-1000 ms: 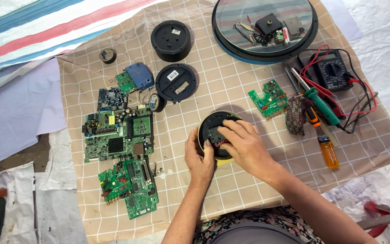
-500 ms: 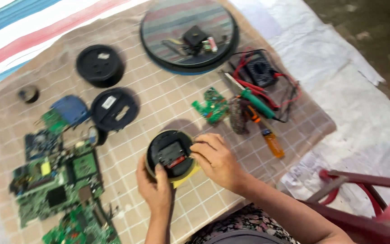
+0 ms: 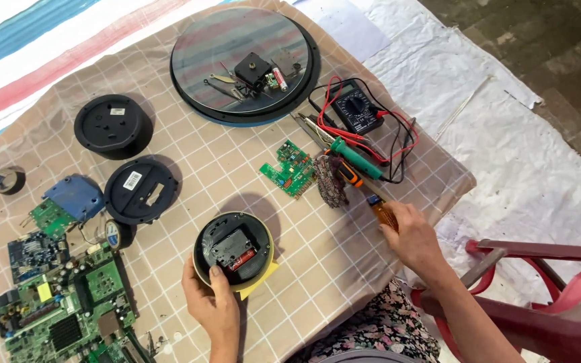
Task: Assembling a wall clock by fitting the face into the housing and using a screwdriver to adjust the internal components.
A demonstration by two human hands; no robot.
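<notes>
Near the cloth's front edge your left hand (image 3: 211, 304) grips the round black clock (image 3: 233, 250) by its rim — light, probably fragile inside — while your right hand (image 3: 411, 235) closes on the amber-handled screwdriver (image 3: 383, 211).

Round black clock housing (image 3: 233, 250), back side up, lies flat on the checked cloth at 6 o'clock of the spread. Open rear shows a dark movement block with a red-wrapped cell in its slot. Yellow edge pokes out beneath, at its 4 o'clock. Amber-handled screwdriver (image 3: 383, 212) lies at 3 o'clock from the housing, well apart, tilted, handle end toward 5 o'clock, near the cloth's edge.
</notes>
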